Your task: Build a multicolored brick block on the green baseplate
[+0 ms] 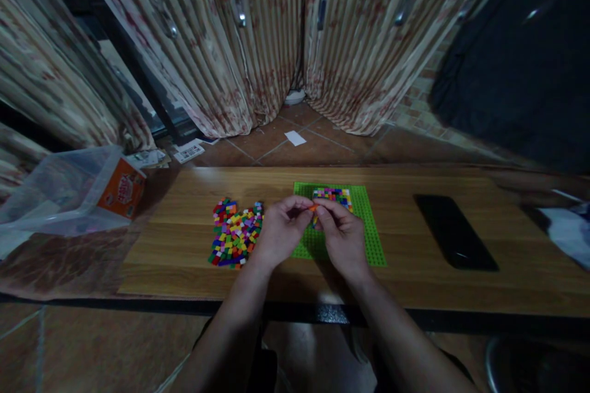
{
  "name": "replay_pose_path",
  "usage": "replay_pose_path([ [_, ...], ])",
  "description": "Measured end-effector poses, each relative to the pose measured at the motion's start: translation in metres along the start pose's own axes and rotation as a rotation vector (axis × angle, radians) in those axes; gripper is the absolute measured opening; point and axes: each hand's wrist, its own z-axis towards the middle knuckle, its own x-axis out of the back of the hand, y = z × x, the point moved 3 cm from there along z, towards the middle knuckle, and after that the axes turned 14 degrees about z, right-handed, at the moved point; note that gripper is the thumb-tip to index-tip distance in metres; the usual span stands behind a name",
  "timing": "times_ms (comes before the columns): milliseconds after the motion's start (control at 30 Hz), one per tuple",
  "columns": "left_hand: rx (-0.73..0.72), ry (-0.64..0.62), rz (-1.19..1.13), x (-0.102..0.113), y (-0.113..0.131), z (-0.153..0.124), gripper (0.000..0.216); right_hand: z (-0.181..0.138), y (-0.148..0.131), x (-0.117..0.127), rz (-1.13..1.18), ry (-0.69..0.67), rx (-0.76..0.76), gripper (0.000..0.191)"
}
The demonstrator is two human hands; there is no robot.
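Note:
Over a green studded baseplate (374, 230), my left hand (284, 226) and my right hand (343, 233) meet fingertip to fingertip. Pinched between them is a small orange toy brick (314, 208), held by both hands and partly covered by the fingers. Just behind the fingers, a block of multicoloured bricks (338, 193) is fixed on the baseplate; my hands hide its near part. To the left of my left hand lies a loose heap of small bricks (237, 233) in many colours.
The wooden table (166, 245) carries a black phone-like slab (454, 230) on the right. A clear plastic box (69, 190) with an orange label is at the left. Curtains (258, 61) hang behind, and a white paper (295, 137) lies on the tiled floor.

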Motion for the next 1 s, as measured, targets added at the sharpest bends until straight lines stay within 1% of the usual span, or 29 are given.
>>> replay_pose_path([
  [100, -0.004, 0.041, 0.030, -0.004, 0.002, -0.002, 0.007, -0.001, 0.001, 0.003, -0.054, -0.007, 0.033, 0.026],
  [233, -0.021, 0.120, 0.143, -0.011, 0.001, -0.004, 0.009, -0.002, -0.002, 0.004, -0.155, 0.000, 0.104, 0.022],
  [333, 0.009, 0.201, 0.222, -0.016, 0.000, -0.006, 0.010, -0.004, -0.006, 0.002, -0.247, 0.029, 0.174, 0.021],
  [400, 0.029, 0.225, 0.245, -0.019, -0.001, -0.007, 0.010, -0.004, -0.009, 0.003, -0.294, 0.036, 0.215, 0.021],
  [533, 0.013, 0.205, 0.298, -0.021, -0.001, -0.007, 0.011, 0.003, -0.016, 0.013, -0.376, 0.023, 0.264, 0.022],
  [633, -0.004, 0.174, 0.349, -0.019, -0.003, -0.006, 0.016, 0.012, -0.021, 0.030, -0.429, 0.071, 0.287, 0.023],
  [700, -0.009, 0.158, 0.374, -0.017, -0.004, -0.005, 0.020, 0.017, -0.022, 0.040, -0.461, 0.079, 0.290, 0.024],
  [800, 0.004, 0.138, 0.432, -0.015, -0.004, -0.004, 0.023, 0.021, -0.019, 0.049, -0.521, 0.036, 0.284, 0.025],
  [1000, -0.051, 0.076, 0.561, -0.016, 0.006, -0.006, 0.027, 0.019, -0.015, 0.050, -0.649, -0.078, 0.282, 0.025],
])
